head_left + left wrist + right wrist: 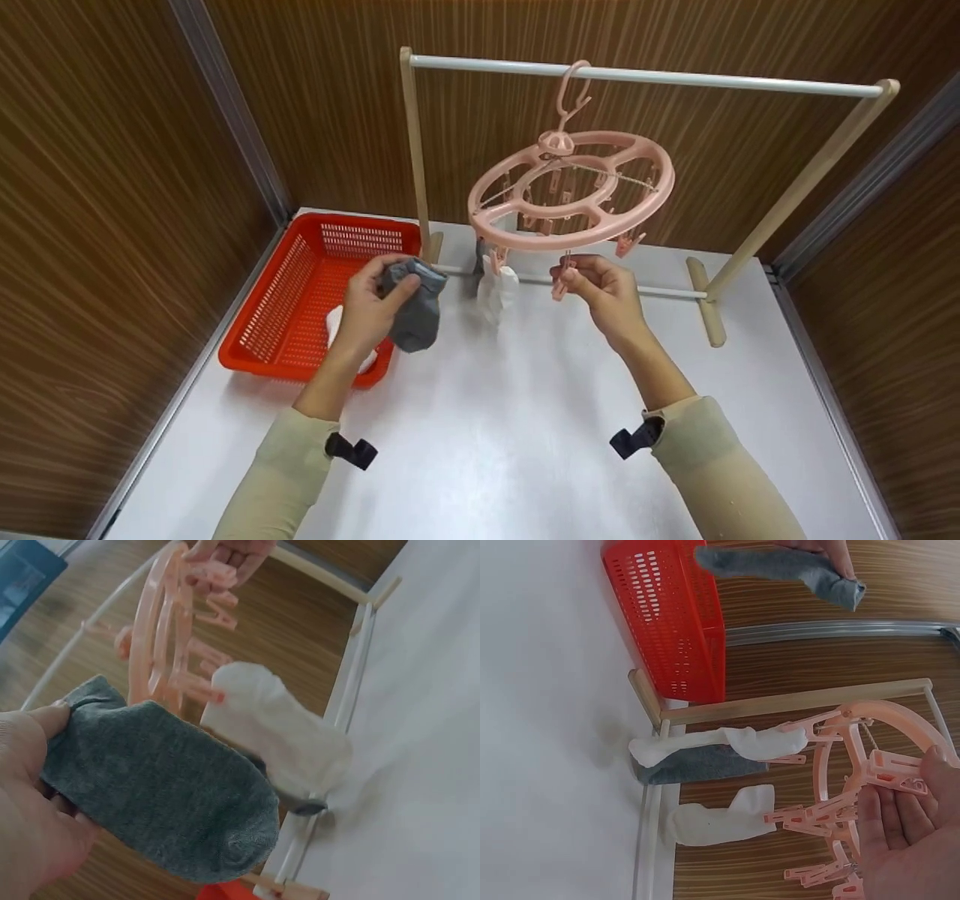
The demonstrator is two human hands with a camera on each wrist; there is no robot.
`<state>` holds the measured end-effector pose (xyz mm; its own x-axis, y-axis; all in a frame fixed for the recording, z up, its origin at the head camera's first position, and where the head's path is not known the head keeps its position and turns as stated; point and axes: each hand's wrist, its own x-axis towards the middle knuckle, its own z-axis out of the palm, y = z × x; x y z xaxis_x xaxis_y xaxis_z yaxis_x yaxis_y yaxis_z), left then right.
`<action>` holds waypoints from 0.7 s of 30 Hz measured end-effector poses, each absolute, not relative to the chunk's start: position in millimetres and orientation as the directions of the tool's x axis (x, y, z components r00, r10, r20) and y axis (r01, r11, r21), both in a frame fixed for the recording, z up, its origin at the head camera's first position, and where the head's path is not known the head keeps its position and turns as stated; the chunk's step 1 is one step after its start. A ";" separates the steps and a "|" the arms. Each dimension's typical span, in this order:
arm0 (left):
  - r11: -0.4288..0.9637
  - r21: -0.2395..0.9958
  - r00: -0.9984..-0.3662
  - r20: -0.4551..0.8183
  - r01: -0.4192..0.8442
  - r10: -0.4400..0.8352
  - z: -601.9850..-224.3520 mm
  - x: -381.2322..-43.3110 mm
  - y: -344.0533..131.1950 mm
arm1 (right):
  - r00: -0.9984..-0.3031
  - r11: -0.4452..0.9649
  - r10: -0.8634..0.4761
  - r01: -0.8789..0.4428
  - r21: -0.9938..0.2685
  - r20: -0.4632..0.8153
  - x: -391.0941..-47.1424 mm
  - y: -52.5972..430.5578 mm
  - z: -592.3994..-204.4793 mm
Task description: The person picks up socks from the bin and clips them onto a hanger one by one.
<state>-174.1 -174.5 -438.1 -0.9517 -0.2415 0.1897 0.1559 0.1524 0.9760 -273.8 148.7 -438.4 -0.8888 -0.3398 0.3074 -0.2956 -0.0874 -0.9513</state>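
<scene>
My left hand (366, 309) pinches a grey sock (417, 324) near its cuff, thumb in front, and the toe hangs down beside the basket. In the left wrist view the grey sock (165, 787) stretches out from the fingers. My right hand (616, 300) holds a pink clothespin (559, 289) between thumb and fingers; it hangs from the front rim of a round pink drying hanger (551, 241). In the right wrist view two white socks (720, 825) and another grey sock (705, 766) hang from the hanger's clothespins.
A red perforated basket (259, 366) stands at the left on the white table (480, 442), with a white cloth item (334, 322) inside. The hanger hooks over the white bar (712, 78) of a wooden-legged rack. Wood-grain panels (105, 225) enclose the sides and back.
</scene>
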 end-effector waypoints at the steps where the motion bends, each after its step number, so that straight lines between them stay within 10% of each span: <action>1: 0.158 0.974 -0.954 0.194 0.160 -0.228 -441.1 -176.2 -171.7 | -0.887 -0.092 -0.342 -0.297 -0.950 0.311 -273.6 148.3 -438.2; 21: 0.130 0.950 -0.956 0.290 0.282 -0.045 -451.8 -189.6 -115.4 | -0.899 -0.170 -0.302 -0.277 -0.946 0.317 -268.3 143.1 -434.0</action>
<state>-189.6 -115.4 -451.8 -0.9560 -0.0452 0.2899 0.2821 0.1303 0.9505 -268.3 143.1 -434.0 -0.8990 -0.3020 0.3172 -0.2767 -0.1698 -0.9458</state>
